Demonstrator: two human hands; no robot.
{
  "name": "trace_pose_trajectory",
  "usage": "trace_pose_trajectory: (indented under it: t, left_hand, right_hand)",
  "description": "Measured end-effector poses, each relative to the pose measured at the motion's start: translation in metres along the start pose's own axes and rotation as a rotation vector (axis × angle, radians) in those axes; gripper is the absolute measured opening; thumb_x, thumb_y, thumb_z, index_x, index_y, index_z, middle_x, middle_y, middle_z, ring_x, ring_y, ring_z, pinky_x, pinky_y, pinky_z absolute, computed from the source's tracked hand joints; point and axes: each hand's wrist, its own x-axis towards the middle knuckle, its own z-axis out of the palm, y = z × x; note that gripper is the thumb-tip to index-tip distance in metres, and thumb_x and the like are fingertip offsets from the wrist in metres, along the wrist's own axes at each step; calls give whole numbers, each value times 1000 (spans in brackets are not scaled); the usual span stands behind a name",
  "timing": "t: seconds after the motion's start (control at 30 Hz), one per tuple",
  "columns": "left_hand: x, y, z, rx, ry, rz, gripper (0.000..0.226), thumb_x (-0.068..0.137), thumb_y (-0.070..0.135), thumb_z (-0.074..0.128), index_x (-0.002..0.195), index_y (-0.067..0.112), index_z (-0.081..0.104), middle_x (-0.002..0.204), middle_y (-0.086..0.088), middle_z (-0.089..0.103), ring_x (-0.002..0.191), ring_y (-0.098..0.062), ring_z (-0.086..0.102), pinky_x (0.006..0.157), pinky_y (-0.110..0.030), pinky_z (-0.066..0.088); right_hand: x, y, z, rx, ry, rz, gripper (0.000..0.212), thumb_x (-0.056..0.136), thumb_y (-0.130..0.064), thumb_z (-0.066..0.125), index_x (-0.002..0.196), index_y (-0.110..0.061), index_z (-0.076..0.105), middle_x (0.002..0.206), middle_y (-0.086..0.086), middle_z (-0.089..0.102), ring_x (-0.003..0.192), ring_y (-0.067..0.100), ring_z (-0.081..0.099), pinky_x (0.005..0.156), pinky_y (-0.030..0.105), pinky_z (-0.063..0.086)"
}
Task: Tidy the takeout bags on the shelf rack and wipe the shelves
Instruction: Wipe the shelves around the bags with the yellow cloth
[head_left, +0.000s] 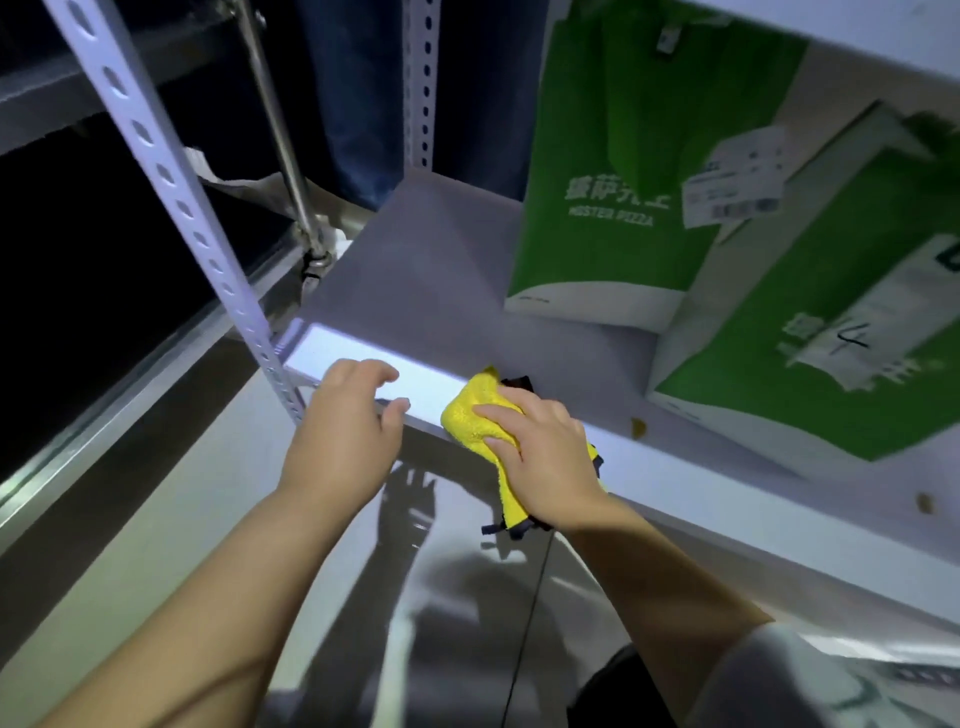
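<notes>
Risk, bags: the near bag (810, 332) stands just right of the cloth (475, 415) on the same shelf (415, 270). A wide stroke to the right could knock its base and tip it or push it into the far bag (618, 171) behind.
Risk, receipt: a paper slip (735, 176) hangs off the bags' tops. A jolt might shake it loose, I'd guess.
Risk, crumbs: two small brown bits (638, 427) lie near the shelf's front edge, right of the cloth. Sweeping toward the lip would likely drop them to the floor rather than gather them.
Risk, cloth: its tail hangs off the front edge below the hand. It could slip off if the press lightens.
Right hand (545, 457): palm down, fingers spread flat over the cloth, pressing it onto the shelf's front edge. It is a press more than a pinch.
Left hand (348, 421): holds nothing, fingers loosely curled, tips resting at the shelf's front lip beside the post (171, 182).
Cloth: yellow with dark trim, bunched under the right hand, poking out past the fingertips toward the left hand.
Bags and hand: both bags stand right of and behind the right hand, near but apart from it.
Bare shelf: open surface lies behind the hands and left of the bags.
</notes>
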Motion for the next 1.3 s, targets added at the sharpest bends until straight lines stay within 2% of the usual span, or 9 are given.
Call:
trace_pose_trajectory:
  t: [0.07,0.2,0.4,0.53,0.67,0.83,0.97,1.17,1.3]
  left_hand:
    - [-2,6,15,-15,-63,24,25,88,14,58,113,9,59,115,-10,55,102,-24,53,87,-30,38]
    - [14,12,32,21,-129,120,22,87,9,58,108,4,63,108,-15,60,102,-31,54,89,-32,37]
    - [38,20,62,74,-249,202,24,90,16,53,111,12,65,112,-9,62,106,-30,54,86,-32,42]
    - [42,41,85,7,-222,290,24,89,16,55,110,15,66,108,-9,64,102,-28,57,82,-27,40]
    - [46,71,103,-39,-258,407,25,88,15,55,110,18,67,110,-6,68,101,-28,60,87,-29,44]
    - [56,119,122,-62,-298,487,28,88,23,58,115,19,61,114,-10,64,99,-31,61,86,-35,48]
    - [66,161,141,-62,-384,498,39,84,30,64,118,15,53,116,-9,62,100,-27,60,85,-33,46]
    - [74,196,160,-33,-322,565,36,80,31,70,101,8,52,101,-14,63,90,-30,60,68,-28,38]
    - [75,209,171,-21,-288,605,36,82,29,67,102,4,51,101,-17,62,93,-34,59,75,-37,47]
  right_hand:
    - [-7,3,-3,1,-5,23,35,96,-35,44,131,-41,48,146,-12,34,125,20,33,101,30,21]
    - [-22,10,-3,30,-5,55,36,96,-34,44,130,-41,48,148,-12,32,125,21,33,101,28,20]
    - [-44,24,-7,72,36,93,34,95,-33,45,128,-39,52,147,-12,33,120,23,37,101,29,20]
    - [-66,41,-15,134,347,160,30,84,-22,57,112,-26,68,131,3,55,103,35,56,95,42,41]
    - [-88,68,-28,112,507,235,31,82,-18,59,111,-22,68,127,5,58,101,33,58,92,43,45]
    - [-110,98,-47,200,443,367,37,83,-27,51,118,-30,63,133,-4,52,116,24,47,100,34,33]
    - [-123,118,-54,183,404,375,36,84,-28,52,118,-29,63,133,-4,52,117,24,47,101,39,35]
    - [-138,146,-47,124,317,471,32,89,-29,52,119,-36,60,138,-11,46,116,22,45,97,35,33]
    - [-135,157,-45,108,301,497,43,82,-43,37,121,-42,57,139,-17,43,118,18,42,95,32,32]
